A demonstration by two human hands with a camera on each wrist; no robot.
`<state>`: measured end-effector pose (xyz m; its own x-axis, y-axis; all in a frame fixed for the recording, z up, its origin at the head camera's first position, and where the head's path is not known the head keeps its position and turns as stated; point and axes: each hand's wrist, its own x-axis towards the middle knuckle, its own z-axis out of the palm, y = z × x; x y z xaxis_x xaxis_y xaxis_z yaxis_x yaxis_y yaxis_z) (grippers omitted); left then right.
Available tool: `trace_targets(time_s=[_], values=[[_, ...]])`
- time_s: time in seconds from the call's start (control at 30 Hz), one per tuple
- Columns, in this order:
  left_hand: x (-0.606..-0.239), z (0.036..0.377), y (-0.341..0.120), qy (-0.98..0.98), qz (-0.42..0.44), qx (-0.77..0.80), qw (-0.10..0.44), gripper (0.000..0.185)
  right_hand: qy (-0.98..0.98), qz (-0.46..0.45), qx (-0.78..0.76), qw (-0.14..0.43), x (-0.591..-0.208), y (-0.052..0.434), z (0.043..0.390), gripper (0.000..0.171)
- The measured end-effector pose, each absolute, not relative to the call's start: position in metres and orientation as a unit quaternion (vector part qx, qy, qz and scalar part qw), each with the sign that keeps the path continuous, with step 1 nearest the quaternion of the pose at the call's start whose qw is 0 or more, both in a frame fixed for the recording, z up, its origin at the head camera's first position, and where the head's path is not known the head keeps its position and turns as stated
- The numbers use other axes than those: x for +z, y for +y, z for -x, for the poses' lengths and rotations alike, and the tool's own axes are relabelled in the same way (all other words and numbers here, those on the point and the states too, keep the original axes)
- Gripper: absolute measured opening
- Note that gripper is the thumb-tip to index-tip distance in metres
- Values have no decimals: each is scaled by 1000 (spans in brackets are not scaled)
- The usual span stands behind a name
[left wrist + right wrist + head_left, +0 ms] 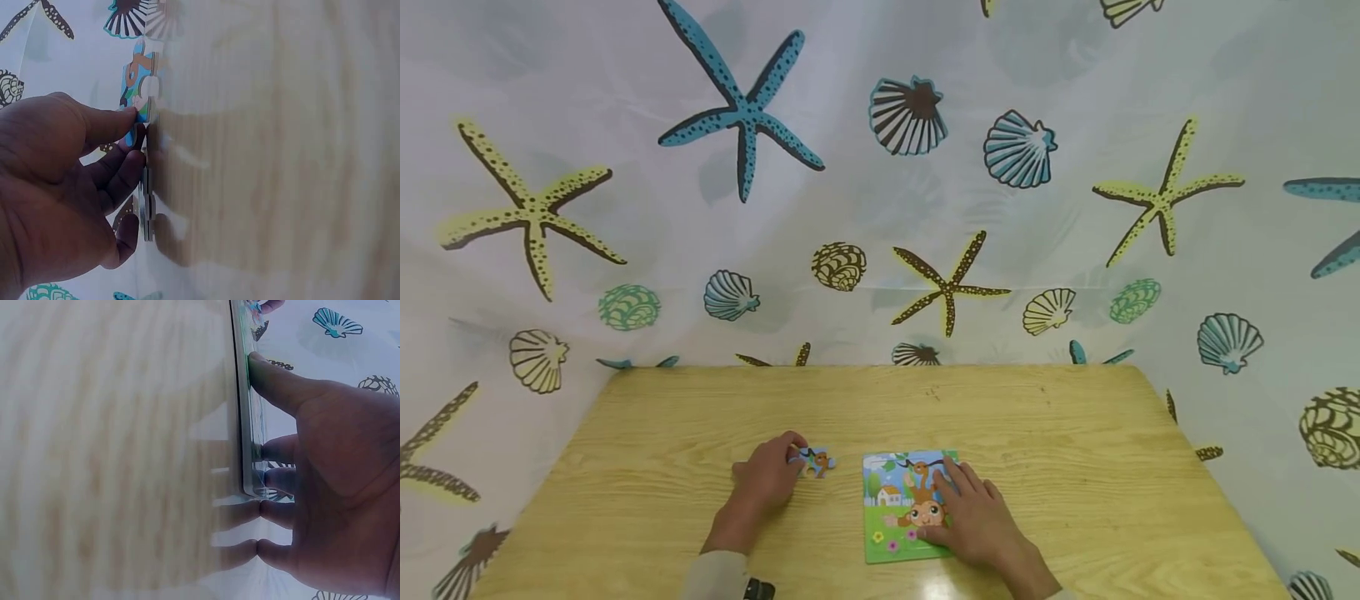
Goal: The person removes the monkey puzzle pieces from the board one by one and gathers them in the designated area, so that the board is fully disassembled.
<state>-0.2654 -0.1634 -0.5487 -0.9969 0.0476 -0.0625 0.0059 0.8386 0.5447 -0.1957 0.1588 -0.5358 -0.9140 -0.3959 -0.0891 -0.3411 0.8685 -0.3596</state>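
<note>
Between thumb and fingers of my left hand (767,475) is a jigsaw piece (817,462) with blue and brown printing, low over the table. In the left wrist view, the thumb presses on the coloured face of the piece (139,94). Further thin pieces (148,206) show edge-on below those fingers; how many cannot be told. A jigsaw board (883,529) with a monkey, a small house and flowers lies flat to the right of that piece. Resting on its right side is my right hand (977,517), fingers spread, hiding part of the picture. Its thumb (275,378) touches the board's surface.
The light wooden table (1075,467) stretches around both hands. Behind and beside it hangs a pale cloth (865,200) printed with starfish and shells. A dark watch (760,589) is at the left sleeve's cuff.
</note>
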Motion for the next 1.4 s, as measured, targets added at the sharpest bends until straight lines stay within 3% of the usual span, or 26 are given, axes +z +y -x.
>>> trace_targets(time_s=[0.57, 0.93, 1.23, 1.4], values=[[-534, 256, -169, 958, -34, 285, 21, 28, 964, 190, -173, 72, -540, 159, 198, 85], [-525, 246, -90, 957, -117, 264, -10, 20, 962, 126, -230, 72, -537, 160, 193, 90], [-527, 239, -30, 944, -204, 257, 17, 21, 969, 100, -211, 83, -535, 173, 184, 88], [-531, 237, -8, 947, -211, 240, 28, 23, 970, 107, -201, 89, -535, 176, 182, 87]])
